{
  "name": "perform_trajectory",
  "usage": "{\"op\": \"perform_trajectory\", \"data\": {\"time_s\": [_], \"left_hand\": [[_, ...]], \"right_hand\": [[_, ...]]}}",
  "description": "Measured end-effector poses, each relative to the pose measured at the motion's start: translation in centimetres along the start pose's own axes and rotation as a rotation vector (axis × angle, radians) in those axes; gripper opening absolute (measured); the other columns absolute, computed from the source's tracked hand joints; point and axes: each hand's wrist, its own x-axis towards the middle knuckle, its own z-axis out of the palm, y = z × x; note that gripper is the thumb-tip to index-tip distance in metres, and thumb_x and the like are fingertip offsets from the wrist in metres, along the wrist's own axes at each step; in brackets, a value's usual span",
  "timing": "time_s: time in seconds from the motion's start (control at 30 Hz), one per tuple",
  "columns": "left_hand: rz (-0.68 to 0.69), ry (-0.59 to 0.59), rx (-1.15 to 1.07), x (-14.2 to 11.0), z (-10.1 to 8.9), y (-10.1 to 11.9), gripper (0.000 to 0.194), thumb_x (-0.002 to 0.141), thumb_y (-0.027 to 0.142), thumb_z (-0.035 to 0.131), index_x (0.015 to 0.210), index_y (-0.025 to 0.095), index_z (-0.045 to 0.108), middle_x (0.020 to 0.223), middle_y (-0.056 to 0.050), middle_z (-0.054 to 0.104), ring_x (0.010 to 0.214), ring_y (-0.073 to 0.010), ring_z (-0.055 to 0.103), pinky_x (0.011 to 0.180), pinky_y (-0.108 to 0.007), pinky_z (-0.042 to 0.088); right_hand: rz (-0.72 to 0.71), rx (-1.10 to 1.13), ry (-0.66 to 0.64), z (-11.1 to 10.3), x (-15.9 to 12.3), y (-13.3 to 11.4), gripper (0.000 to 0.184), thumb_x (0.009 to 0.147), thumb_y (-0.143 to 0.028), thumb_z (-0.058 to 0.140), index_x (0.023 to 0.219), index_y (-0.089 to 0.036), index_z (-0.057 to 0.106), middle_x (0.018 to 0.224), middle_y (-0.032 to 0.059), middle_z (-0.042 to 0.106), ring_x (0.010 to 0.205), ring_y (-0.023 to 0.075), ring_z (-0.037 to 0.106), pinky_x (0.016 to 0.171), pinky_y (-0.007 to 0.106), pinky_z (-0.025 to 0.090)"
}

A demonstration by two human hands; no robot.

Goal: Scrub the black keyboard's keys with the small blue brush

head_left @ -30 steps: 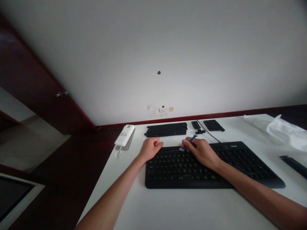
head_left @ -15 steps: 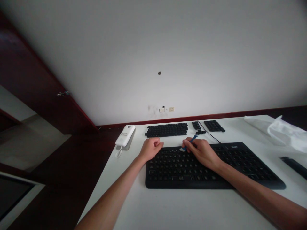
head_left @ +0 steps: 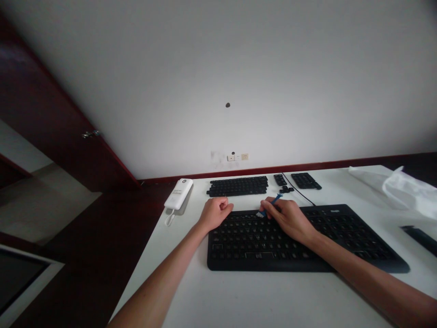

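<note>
A black keyboard (head_left: 341, 241) lies on the white table (head_left: 239, 296) in front of me. My right hand (head_left: 290, 219) rests on its upper rows, fingers pinched on a small blue brush (head_left: 271, 202) whose white tip touches the top key row. At the keyboard's upper left corner, my left hand (head_left: 215, 213) sits curled into a fist; nothing shows inside it.
Rows of loose black keycaps (head_left: 238, 186) lie behind the keyboard, with smaller groups (head_left: 305, 180) to their right beside a black cable (head_left: 297, 191). A white power bank (head_left: 178, 194) sits near the table's left edge. A white plastic bag (head_left: 406, 189) and a dark object (head_left: 419, 237) lie right.
Both hands stay nearly still; the view has tilted slightly, so everything sits a little lower in frame. The brush tip stays on the top key row.
</note>
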Motion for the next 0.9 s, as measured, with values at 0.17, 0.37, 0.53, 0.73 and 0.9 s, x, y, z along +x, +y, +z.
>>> {"op": "perform_trajectory", "data": {"time_s": [0.17,0.37,0.53,0.73,0.9], "left_hand": [[-0.003,-0.001,-0.002,0.01,0.05,-0.15,0.043,0.091,0.037,0.055,0.063,0.019,0.028,0.059,0.005,0.029,0.059,-0.0105,0.029,0.06,-0.027,0.022],[0.012,0.002,0.006,-0.02,0.02,-0.06,0.043,0.091,0.037,0.054,0.063,0.019,0.028,0.06,0.005,0.03,0.059,-0.0106,0.03,0.06,-0.027,0.023],[0.008,0.005,0.004,-0.06,-0.01,-0.02,0.043,0.091,0.037,0.055,0.063,0.019,0.027,0.06,0.005,0.029,0.059,-0.0106,0.03,0.06,-0.027,0.023],[0.008,0.002,0.001,-0.07,-0.03,0.06,0.043,0.091,0.037,0.055,0.063,0.019,0.027,0.059,0.005,0.03,0.059,-0.0105,0.03,0.06,-0.027,0.023],[0.008,0.002,0.003,-0.07,-0.06,0.15,0.043,0.091,0.036,0.055,0.063,0.019,0.027,0.06,0.005,0.03,0.059,-0.0105,0.031,0.06,-0.027,0.024]], "right_hand": [[0.002,0.01,-0.002,0.0,-0.04,-0.11,0.051,0.102,-0.059,0.043,0.084,-0.02,0.071,0.066,0.0008,0.064,0.064,0.0196,0.06,0.064,0.03,0.042],[0.023,0.022,-0.014,-0.14,-0.21,-0.18,0.052,0.102,-0.06,0.043,0.084,-0.02,0.07,0.066,0.0009,0.064,0.064,0.0199,0.059,0.064,0.031,0.042],[0.008,0.015,-0.015,-0.11,-0.08,-0.11,0.051,0.102,-0.06,0.042,0.084,-0.021,0.07,0.066,0.0004,0.063,0.064,0.02,0.06,0.064,0.031,0.043],[0.004,0.009,-0.01,-0.01,-0.04,-0.02,0.052,0.102,-0.06,0.042,0.084,-0.021,0.071,0.065,0.0004,0.064,0.062,0.0194,0.059,0.061,0.03,0.042],[0.007,0.012,-0.01,-0.03,-0.1,0.01,0.051,0.102,-0.06,0.043,0.084,-0.021,0.071,0.064,-0.0001,0.062,0.061,0.0188,0.058,0.06,0.03,0.041]]}}
